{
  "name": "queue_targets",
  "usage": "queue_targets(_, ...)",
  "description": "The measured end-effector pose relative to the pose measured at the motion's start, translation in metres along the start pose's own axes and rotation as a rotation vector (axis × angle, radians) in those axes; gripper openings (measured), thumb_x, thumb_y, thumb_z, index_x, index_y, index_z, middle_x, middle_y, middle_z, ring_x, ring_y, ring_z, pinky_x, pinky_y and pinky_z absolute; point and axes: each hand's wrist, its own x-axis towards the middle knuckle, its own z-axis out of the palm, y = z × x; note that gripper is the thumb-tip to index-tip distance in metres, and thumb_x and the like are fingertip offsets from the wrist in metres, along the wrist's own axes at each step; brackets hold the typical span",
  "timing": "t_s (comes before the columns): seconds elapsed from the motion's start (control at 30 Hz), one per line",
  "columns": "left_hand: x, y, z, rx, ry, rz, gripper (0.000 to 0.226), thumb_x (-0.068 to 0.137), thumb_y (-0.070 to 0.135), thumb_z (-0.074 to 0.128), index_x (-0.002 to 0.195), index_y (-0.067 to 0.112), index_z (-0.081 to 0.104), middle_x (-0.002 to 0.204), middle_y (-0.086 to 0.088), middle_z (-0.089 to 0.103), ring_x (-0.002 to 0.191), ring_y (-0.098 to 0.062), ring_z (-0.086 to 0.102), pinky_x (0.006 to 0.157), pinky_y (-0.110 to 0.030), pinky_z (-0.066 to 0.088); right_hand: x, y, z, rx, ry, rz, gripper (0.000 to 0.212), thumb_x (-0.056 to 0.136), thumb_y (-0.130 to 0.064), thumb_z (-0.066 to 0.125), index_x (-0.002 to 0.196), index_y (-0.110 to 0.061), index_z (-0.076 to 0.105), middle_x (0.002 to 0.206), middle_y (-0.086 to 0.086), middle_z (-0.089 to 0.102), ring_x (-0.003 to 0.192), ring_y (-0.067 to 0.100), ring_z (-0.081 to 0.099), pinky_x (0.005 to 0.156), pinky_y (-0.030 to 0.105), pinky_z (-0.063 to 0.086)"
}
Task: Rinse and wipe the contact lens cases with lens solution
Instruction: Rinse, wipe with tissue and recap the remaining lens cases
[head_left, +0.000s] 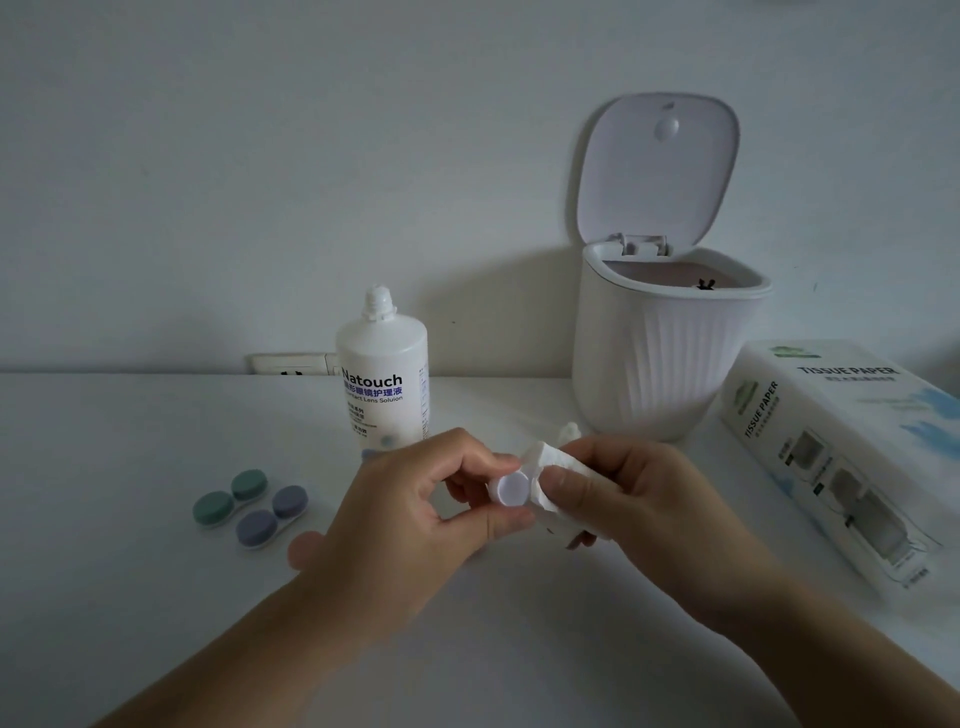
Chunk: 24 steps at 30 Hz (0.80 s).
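Just in front of the lens solution bottle (383, 374), left hand (415, 512) fingers pinch a white lens case (511, 488); right hand (631, 499) fingers press tissue (550, 460) against it. Wiping step. Next probably: green case (230, 498) and purple case (271, 515), left of bottle.

The solution bottle (383, 374) carried the brand "Natouch" above a line of Chinese characters and the words "Contact Lens Soluion"; smaller print beneath was illegible. Right of the bottle, the tissue box (831, 447) read "TISSUE PAPER" on its top face and side face.
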Motion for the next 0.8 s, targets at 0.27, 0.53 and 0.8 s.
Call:
queue_targets(0.27, 0.004, 0.0033, -0.0029, 0.006, 0.003, -0.057, 0.026, 0.083, 0.026, 0.073, 0.105, 0.04, 0.071, 0.088, 0.018, 0.072, 0.08, -0.004, 0.07, 0.066, -0.004, 0.048, -0.0023, 0.002, 0.005, -0.009, -0.126, 0.053, 0.031, 0.095, -0.04, 0.064, 0.08, -0.014, 0.072, 0.065, 0.006, 0.07, 0.057, 0.011, 0.061, 0.057, 0.023, 0.047)
queue_targets(0.53, 0.0003, 0.0002, 0.001, 0.042, -0.013, 0.006, 0.034, 0.068, 0.053, 0.082, 0.085, 0.03, 0.064, 0.076, 0.01, 0.07, 0.075, -0.015, 0.068, 0.071, -0.019, 0.052, -0.0012, 0.0, 0.004, -0.034, -0.003, -0.024, 0.031, 0.089, -0.044, 0.059, 0.082, -0.018, 0.073, 0.068, 0.011, 0.07, 0.058, 0.015, 0.062, 0.057, 0.029, 0.046)
queue_targets(0.8, 0.0042, -0.0036, -0.0045, 0.04, -0.07, -0.043, 0.025, 0.077, 0.044, 0.074, 0.102, 0.042, 0.068, 0.08, 0.014, 0.071, 0.079, -0.01, 0.07, 0.075, -0.016, 0.051, -0.0031, 0.001, 0.0006, -0.108, -0.119, 0.012, 0.03, 0.096, -0.037, 0.064, 0.081, -0.013, 0.072, 0.063, 0.006, 0.07, 0.054, 0.01, 0.058, 0.053, 0.022, 0.044)
